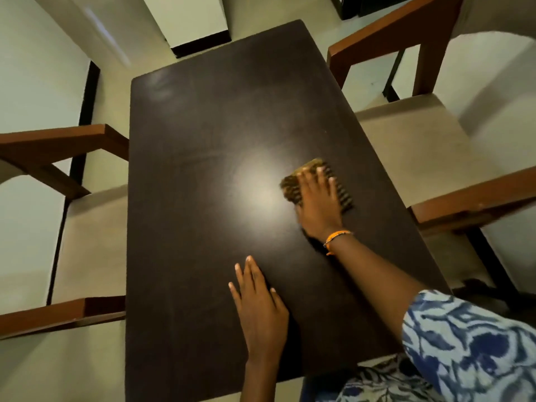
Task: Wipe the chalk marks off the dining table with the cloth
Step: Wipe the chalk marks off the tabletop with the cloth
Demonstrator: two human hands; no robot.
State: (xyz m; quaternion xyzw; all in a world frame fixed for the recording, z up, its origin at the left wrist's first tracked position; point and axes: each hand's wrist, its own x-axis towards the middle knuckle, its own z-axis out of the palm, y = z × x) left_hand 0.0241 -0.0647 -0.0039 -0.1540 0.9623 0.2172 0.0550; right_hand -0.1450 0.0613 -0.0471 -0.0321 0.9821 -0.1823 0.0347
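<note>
A dark brown rectangular dining table [203,126] fills the middle of the view. My right hand [319,201] lies flat on a folded yellow-and-dark striped cloth [291,188], pressing it against the tabletop right of centre. The cloth and hand are slightly blurred. My left hand [258,306] rests palm down on the table nearer to me, fingers spread, holding nothing. A faint pale smear [162,88] shows near the far left corner. A ceiling light glares off the surface just left of the cloth, and I make out no distinct chalk marks there.
Wooden-armed chairs with beige seats stand on both sides: one on the left [87,242], one on the right [412,140]. A white pillar with a dark base [197,30] stands beyond the table's far end. An orange band circles my right wrist.
</note>
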